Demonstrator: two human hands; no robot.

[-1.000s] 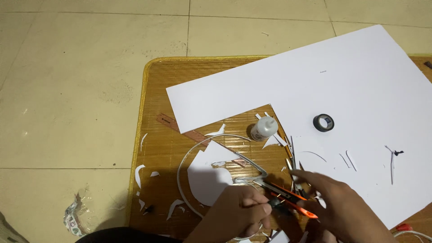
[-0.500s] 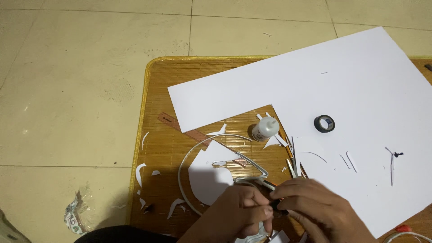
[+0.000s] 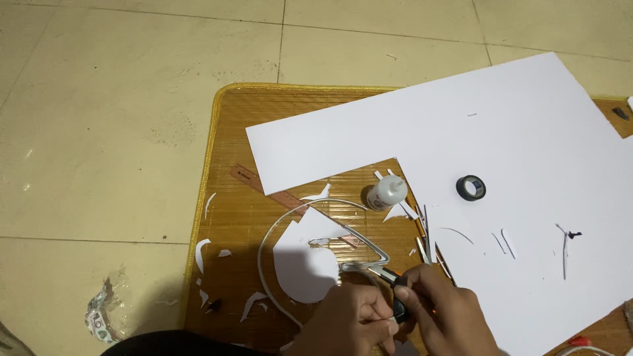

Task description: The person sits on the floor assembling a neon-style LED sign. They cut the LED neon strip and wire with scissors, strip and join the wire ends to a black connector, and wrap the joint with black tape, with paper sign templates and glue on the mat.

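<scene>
While the bamboo mat [image 3: 231, 132] lies on the tiled floor [image 3: 119, 99] with its yellow-trimmed left edge running from twelve o'clock down to seven, most open room sits on the bare mat at ten o'clock and on the floor beyond it. A large white paper sheet [image 3: 501, 132] covers the mat from the centre out to three o'clock, its cut corner ending just beside a small white glue bottle [image 3: 386, 193]. A black tape roll [image 3: 471, 188] rests on the sheet, well apart from the hands. Paper scraps [image 3: 201, 254] dot the mat near eight o'clock, and a brown ruler [image 3: 257, 183] pokes out from under the sheet's lower edge.

At six o'clock, both hands meet. The left hand [image 3: 353, 323] is curled closed, fingers pinching the bent white strip [image 3: 277, 231] that loops around a rounded paper cutout [image 3: 303, 267]. The right hand [image 3: 455, 320] is closed tightly around a small cutter [image 3: 389, 277], its tip touching the strip's corner.
</scene>
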